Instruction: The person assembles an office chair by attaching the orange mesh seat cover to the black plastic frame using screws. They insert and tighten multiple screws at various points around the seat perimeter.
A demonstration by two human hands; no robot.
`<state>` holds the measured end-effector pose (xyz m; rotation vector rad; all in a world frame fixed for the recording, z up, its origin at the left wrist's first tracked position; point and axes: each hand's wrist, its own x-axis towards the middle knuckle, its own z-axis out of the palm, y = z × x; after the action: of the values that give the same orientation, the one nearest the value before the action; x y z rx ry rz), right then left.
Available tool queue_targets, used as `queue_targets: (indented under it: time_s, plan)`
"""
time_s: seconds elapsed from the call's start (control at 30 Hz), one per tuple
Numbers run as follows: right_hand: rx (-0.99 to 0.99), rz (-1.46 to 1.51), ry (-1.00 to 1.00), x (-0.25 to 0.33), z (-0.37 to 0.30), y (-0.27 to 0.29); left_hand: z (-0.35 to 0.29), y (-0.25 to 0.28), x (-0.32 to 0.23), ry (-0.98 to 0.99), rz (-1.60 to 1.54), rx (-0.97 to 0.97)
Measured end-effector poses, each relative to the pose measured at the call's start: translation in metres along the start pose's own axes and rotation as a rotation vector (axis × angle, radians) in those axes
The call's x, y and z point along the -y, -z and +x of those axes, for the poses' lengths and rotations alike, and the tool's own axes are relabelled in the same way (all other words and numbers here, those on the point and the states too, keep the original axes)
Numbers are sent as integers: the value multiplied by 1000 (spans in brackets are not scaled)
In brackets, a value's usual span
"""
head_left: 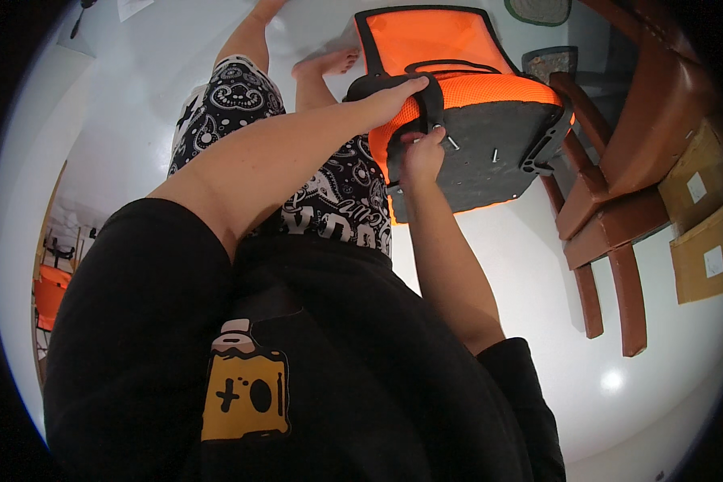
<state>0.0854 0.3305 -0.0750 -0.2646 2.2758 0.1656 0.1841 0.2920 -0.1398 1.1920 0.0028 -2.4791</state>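
Observation:
An orange mesh chair (pixel 466 92) lies tipped over in front of me, with the black underside of its seat (pixel 478 173) facing me. My left hand (pixel 400 98) is closed round a loop-shaped black armrest (pixel 432 103) at the seat's left side. Just below it, my right hand (pixel 424 157) closes on the armrest's lower end, thumb up beside a small shiny bolt tip. Some of its fingers are hidden. Two metal bolts (pixel 454 145) (pixel 495 155) stick out of the underside. A second black armrest (pixel 548 143) sits at the seat's right side.
Brown wooden-looking furniture with legs (pixel 610 221) stands on the right, with cardboard boxes (pixel 699 241) beyond it. A grey-green mat (pixel 538 10) and a dark patterned piece (pixel 550 63) lie past the chair. My bare foot (pixel 327 63) rests left of the backrest. Another orange item (pixel 51 297) shows at far left.

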Motion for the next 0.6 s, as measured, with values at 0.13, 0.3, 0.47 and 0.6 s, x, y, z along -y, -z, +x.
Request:
queue_targets:
  time_s: [0.13, 0.3, 0.47, 0.6]
  plan:
    - [344, 1044, -441, 41, -12, 7, 0, 4, -4, 168, -99, 86]
    - [578, 1053, -450, 41, -20, 22, 8, 15, 5, 120, 8, 104]
    - [697, 572, -222, 34, -19, 41, 4, 5, -1, 115, 142, -42]
    - [526, -44, -62, 33, -12, 46, 5, 9, 0, 96, 105, -13]
